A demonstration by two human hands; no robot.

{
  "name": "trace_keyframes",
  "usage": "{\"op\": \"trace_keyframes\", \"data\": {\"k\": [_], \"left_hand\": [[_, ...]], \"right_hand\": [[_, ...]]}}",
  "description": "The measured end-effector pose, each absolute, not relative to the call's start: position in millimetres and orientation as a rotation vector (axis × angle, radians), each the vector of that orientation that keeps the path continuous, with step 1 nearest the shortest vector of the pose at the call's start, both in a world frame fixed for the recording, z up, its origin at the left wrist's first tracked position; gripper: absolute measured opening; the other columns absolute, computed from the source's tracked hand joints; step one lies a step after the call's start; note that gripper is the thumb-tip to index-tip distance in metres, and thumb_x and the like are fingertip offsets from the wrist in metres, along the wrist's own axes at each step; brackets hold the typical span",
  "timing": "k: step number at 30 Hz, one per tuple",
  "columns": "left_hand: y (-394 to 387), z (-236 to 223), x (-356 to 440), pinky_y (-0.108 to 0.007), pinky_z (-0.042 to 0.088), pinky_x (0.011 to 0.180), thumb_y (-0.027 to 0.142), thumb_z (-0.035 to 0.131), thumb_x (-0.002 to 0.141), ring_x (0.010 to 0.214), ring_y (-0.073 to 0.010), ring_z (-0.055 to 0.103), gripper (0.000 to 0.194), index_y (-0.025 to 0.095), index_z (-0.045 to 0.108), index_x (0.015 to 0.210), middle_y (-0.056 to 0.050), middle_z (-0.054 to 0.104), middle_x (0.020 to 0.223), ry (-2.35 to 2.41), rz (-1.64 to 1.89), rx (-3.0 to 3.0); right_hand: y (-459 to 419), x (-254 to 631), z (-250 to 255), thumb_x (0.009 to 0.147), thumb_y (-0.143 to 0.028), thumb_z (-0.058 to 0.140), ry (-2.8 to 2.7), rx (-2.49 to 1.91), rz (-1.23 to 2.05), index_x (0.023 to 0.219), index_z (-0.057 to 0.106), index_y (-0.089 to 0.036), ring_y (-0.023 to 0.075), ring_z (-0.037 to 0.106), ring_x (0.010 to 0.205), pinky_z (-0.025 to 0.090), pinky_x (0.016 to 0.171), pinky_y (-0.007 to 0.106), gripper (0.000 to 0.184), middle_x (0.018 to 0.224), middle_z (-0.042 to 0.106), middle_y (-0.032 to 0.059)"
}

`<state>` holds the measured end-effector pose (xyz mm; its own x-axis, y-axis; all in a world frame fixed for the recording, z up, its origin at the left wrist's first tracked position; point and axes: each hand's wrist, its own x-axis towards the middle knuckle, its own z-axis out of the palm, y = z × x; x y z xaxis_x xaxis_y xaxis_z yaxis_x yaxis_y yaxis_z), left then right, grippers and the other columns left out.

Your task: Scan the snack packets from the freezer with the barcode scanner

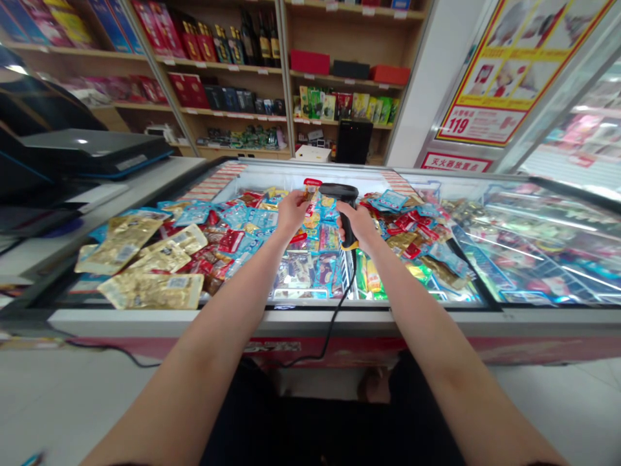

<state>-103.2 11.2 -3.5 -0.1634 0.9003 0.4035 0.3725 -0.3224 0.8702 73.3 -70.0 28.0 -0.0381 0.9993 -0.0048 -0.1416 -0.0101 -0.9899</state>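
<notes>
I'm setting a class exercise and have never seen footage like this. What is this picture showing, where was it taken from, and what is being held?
This picture comes from a camera worn on a person's head, looking forward and down, so their forearms reach in from the bottom edge. The left hand appears to pinch a small packet with a red top. The right hand grips a black handheld barcode scanner, and its cable hangs over the front edge of a shop display chest. The chest is heaped with packets, including gold foil packets and blue packets. Behind it stand wooden shelves of boxes and bottles.
</notes>
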Motion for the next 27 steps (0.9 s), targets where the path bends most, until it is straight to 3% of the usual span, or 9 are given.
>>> {"op": "trace_keyframes", "data": {"k": [15, 27], "left_hand": [[18.0, -8.9, -111.0, -0.031, 0.054, 0.093, 0.016, 0.064, 0.078, 0.095, -0.0214, 0.073, 0.01, 0.02, 0.067, 0.087, -0.004, 0.078, 0.092, 1.462, 1.516, 1.655], [17.5, -6.9, -112.5, -0.032, 0.054, 0.092, 0.016, 0.063, 0.076, 0.092, -0.0222, 0.073, 0.02, 0.018, 0.073, 0.093, -0.004, 0.079, 0.091, 1.492, 1.557, 1.686]], "right_hand": [[-74.0, 75.6, 30.5, 0.093, -0.034, 0.072, -1.139, -1.068, 1.349, 0.074, 0.054, -0.022, 0.0103, 0.049, 0.034, 0.04, 0.032, 0.022, 0.028, 0.049, 0.056, -0.0043], [-66.6, 85.3, 24.9, 0.089, -0.038, 0.074, -1.143, -0.978, 1.374, 0.075, 0.056, -0.022, 0.0111, 0.048, 0.035, 0.04, 0.033, 0.023, 0.028, 0.051, 0.057, -0.0033]]}}
